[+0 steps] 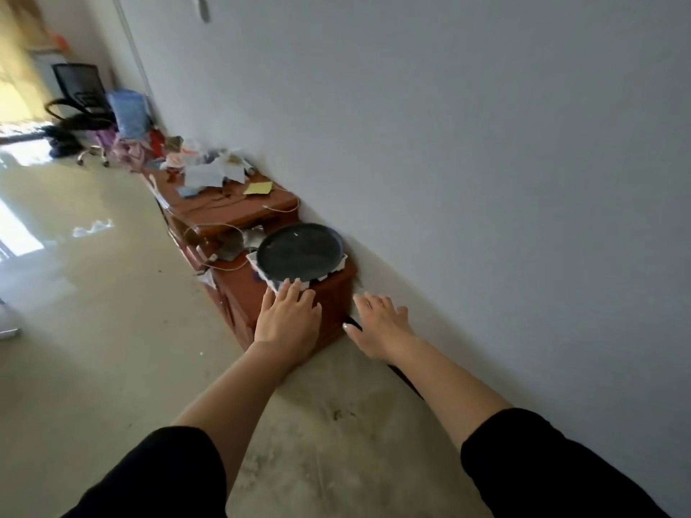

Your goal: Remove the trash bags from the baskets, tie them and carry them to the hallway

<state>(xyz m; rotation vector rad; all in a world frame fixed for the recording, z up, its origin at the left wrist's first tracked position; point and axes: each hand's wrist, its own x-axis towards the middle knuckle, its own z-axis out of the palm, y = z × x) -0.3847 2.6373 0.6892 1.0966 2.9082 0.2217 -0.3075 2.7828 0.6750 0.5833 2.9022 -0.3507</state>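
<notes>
Two hands reach forward, fingers spread, holding nothing. Left hand touches near edge of dark pan on low wooden cabinet; right hand hovers beside cabinet's right end. No trash bag or basket visible.

No legible text, label, brand or number appears anywhere. The papers on the counter are too blurred to read.

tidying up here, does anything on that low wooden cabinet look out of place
Yes. A dark frying pan sits on white packing at the near end of the cabinet, far from any kitchen. Farther along, loose papers and white cables are strewn over it.
</notes>
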